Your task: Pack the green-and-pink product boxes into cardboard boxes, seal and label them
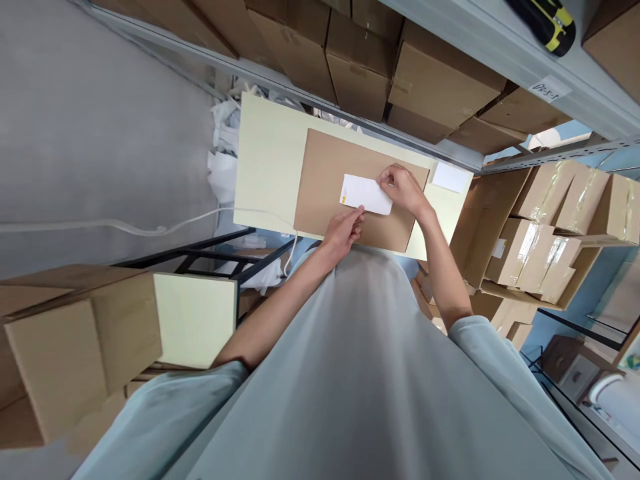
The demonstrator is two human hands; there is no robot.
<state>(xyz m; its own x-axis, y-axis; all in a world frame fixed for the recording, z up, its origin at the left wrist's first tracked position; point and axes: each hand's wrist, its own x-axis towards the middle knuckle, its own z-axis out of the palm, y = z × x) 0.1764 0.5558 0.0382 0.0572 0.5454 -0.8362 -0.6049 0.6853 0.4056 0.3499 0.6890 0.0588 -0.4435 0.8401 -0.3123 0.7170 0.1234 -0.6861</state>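
Note:
A flat brown cardboard box (330,173) lies on a small pale-yellow table (265,160). On top of it sits a white label (363,193) with a small yellow mark at its left end. My left hand (345,230) has its fingers curled, and its fingertips pinch the label's near edge. My right hand (403,189) is closed in a pinch on the label's right end. Both forearms reach out over my pale-blue shirt.
A metal shelf with several brown boxes (430,87) runs behind the table. More boxes, some wrapped in film (555,233), stand at the right. A cardboard box (75,347) sits at the left beside a second pale table (195,320). A white sheet (450,177) lies on the table's far corner.

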